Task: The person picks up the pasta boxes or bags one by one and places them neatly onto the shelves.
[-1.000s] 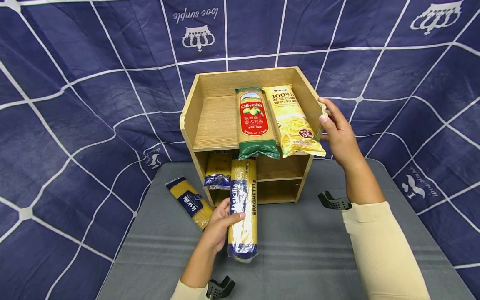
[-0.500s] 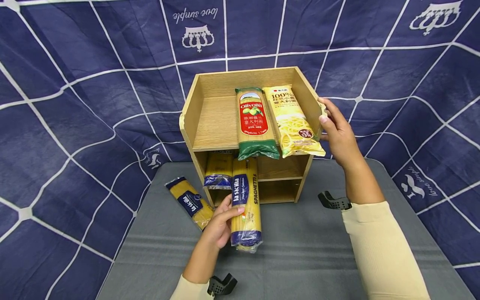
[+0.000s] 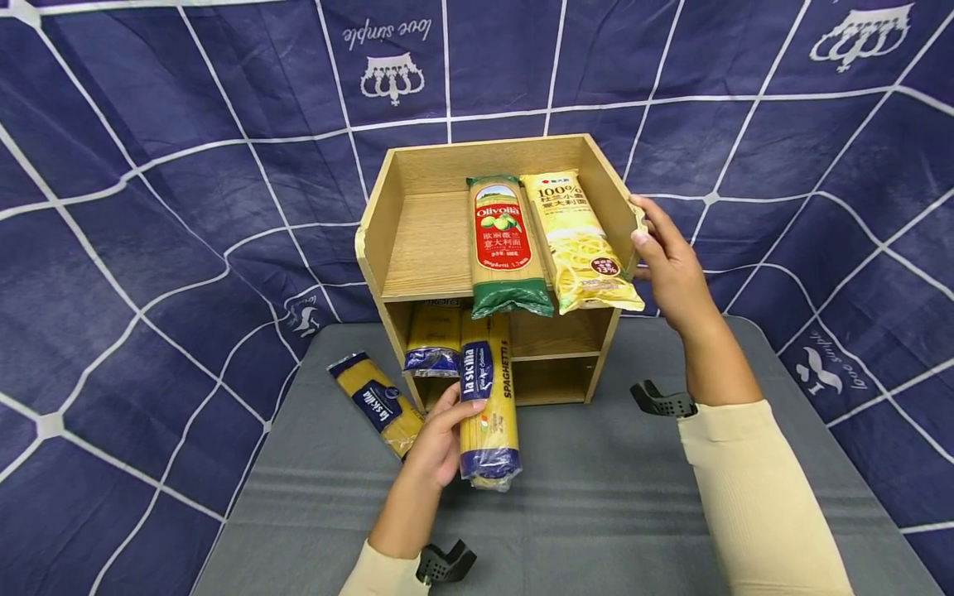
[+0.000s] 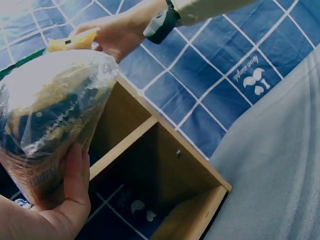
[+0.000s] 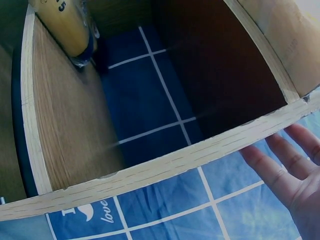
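A wooden shelf unit [image 3: 387, 215] stands at the back of the grey table [image 3: 596, 497]. My left hand [image 3: 440, 434] grips a blue and yellow spaghetti pack [image 3: 488, 397], whose far end lies inside the middle shelf; the left wrist view shows the pack's bag end [image 4: 47, 110] above my thumb. My right hand [image 3: 667, 261] rests with straight fingers against the shelf unit's right side wall [image 5: 165, 165]. On the top shelf lie a red and green pasta pack [image 3: 503, 244] and a yellow pasta pack [image 3: 585, 244].
Another blue and yellow spaghetti pack [image 3: 376, 401] lies on the table left of the shelf unit. A further pack [image 3: 432, 339] sits in the middle shelf's left part. A dark blue cloth with white lines [image 3: 149, 207] hangs behind.
My left hand has pushed the spaghetti pack further into the middle shelf. The right hand has stayed on the shelf unit's side.
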